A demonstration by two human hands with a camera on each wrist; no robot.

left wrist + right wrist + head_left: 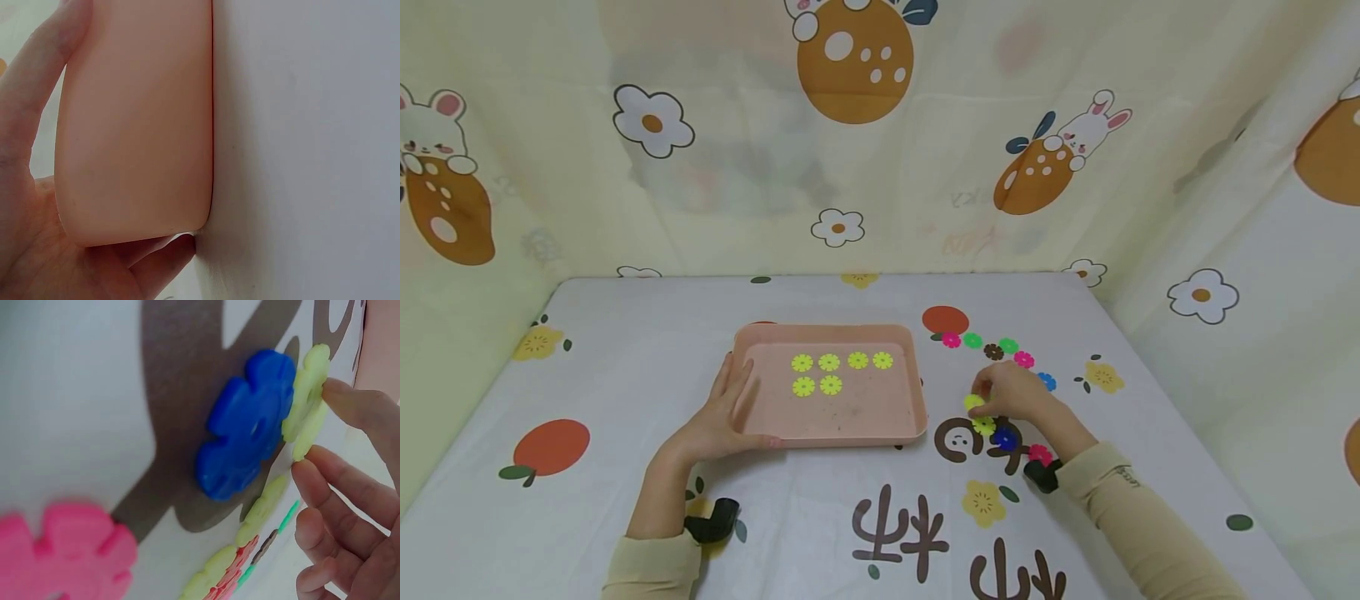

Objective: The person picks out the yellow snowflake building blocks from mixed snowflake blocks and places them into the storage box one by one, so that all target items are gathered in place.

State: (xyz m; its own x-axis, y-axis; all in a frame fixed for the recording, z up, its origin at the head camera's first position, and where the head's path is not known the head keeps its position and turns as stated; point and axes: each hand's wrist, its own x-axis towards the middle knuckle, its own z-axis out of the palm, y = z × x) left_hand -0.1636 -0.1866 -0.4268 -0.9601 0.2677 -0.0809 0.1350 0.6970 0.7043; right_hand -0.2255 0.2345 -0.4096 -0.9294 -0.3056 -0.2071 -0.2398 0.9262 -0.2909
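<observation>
Your left hand [718, 417] cups the pink tray's [850, 433] near-left corner; your right hand [1011, 392] pinches a yellow flower disc [973, 402].

That surface [647, 350] holds six yellow discs [829, 362] in the tray, with loose ones by your right hand. Heads up: the pinch looks like fingertips only, so I'd guess the disc could flip out, or your fingers [350, 487] nudge the blue disc [247, 425] touching it.

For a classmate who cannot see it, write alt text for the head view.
A person's right hand pinches a yellow flower disc among scattered coloured discs on a printed tablecloth, while the left hand holds the corner of a pink tray containing six yellow discs.
</observation>
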